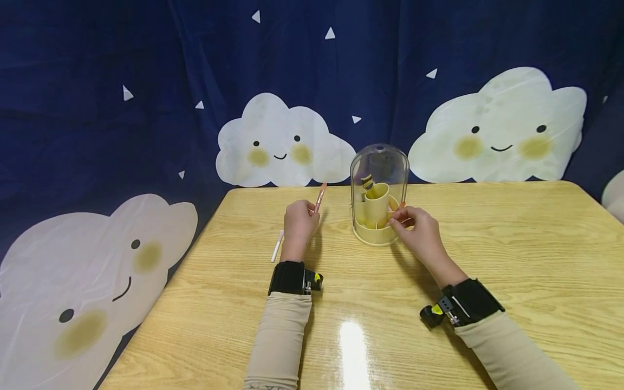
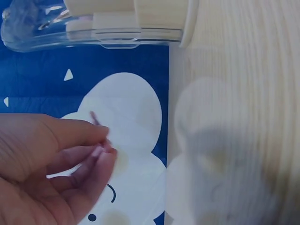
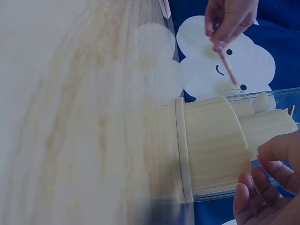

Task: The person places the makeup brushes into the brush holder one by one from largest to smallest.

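Note:
My left hand (image 1: 300,219) pinches a slim pink makeup brush (image 1: 320,198) between thumb and fingertips, raised over the table with its bristle end upward. The brush also shows in the right wrist view, left of a cream makeup brush holder (image 3: 213,145). That holder stands upright, with a clear domed cover (image 1: 382,154) around its back and an open front. My right hand (image 1: 418,230) has its thumb and curled fingers at the rim of the holder's right side. A small orange tip (image 1: 402,205) shows just above those fingers. Inside, a black-and-yellow striped brush (image 1: 368,184) leans beside the central cup (image 1: 377,201).
A thin white brush (image 1: 277,247) lies on the wooden table (image 1: 517,254) just left of my left hand. Behind the table hangs a dark blue curtain (image 1: 302,59) with smiling clouds. Both wrists wear black straps with small cameras.

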Demonstrator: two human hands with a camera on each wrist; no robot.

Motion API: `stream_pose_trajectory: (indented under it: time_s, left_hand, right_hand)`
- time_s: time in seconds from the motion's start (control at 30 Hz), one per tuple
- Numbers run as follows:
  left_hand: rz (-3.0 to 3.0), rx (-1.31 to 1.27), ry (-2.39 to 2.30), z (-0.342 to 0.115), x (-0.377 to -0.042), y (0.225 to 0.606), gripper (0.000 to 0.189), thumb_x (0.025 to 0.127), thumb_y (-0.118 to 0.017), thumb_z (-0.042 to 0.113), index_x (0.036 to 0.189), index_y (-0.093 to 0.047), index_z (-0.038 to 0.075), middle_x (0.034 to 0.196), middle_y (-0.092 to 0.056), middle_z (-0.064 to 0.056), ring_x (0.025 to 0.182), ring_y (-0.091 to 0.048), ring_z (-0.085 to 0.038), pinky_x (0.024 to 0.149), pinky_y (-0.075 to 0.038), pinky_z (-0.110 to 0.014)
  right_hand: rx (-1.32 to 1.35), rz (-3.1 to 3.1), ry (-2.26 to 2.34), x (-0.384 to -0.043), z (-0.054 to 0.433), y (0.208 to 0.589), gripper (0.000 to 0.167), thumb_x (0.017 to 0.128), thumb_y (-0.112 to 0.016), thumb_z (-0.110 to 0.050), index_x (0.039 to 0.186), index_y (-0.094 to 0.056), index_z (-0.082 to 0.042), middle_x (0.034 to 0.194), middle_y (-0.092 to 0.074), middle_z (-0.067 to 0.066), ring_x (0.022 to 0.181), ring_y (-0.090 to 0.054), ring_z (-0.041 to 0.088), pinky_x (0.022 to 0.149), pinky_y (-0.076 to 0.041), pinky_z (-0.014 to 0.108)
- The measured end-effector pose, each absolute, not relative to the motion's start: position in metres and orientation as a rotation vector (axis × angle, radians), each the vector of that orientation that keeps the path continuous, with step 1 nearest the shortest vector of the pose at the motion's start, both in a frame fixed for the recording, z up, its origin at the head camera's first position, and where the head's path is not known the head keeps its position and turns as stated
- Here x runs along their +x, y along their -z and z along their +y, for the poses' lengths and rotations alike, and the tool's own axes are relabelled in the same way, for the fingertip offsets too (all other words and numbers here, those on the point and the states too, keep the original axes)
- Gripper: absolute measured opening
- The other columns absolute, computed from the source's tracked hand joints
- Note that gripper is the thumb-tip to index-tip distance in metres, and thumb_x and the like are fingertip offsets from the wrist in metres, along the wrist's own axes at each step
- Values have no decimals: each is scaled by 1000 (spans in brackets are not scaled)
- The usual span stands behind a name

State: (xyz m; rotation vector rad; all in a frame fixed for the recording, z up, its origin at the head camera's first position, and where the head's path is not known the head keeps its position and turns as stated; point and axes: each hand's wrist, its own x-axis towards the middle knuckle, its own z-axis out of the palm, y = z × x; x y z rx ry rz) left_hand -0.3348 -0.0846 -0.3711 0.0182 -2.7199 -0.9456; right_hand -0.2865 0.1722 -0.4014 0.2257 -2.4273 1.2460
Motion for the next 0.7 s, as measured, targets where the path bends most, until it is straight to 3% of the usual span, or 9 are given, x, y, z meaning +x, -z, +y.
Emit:
stream_pose_trajectory:
  time_s: [0.4, 0.7]
  left_hand:
    - [-2434, -150, 1071, -76, -336, 365, 16, 95, -71, 10, 108, -75, 3, 91, -74, -11, 82, -71, -22, 71, -59, -35]
    - [-2148, -369, 1360, -67, -336, 357, 14, 91, -72, 7, 104, -72, 2, 89, -73, -10, 81, -70, -21, 71, -60, -26]
  right_hand:
    - [224, -2423, -1242, -286, 172, 403, 11, 92, -68, -2, 99, -69, 7, 98, -67, 23, 88, -66, 35, 80, -53, 42]
    - [225, -2414, -1262, -286, 172, 401, 11, 93, -68, -2, 99, -68, 8, 98, -67, 23, 88, -66, 37, 83, -54, 51]
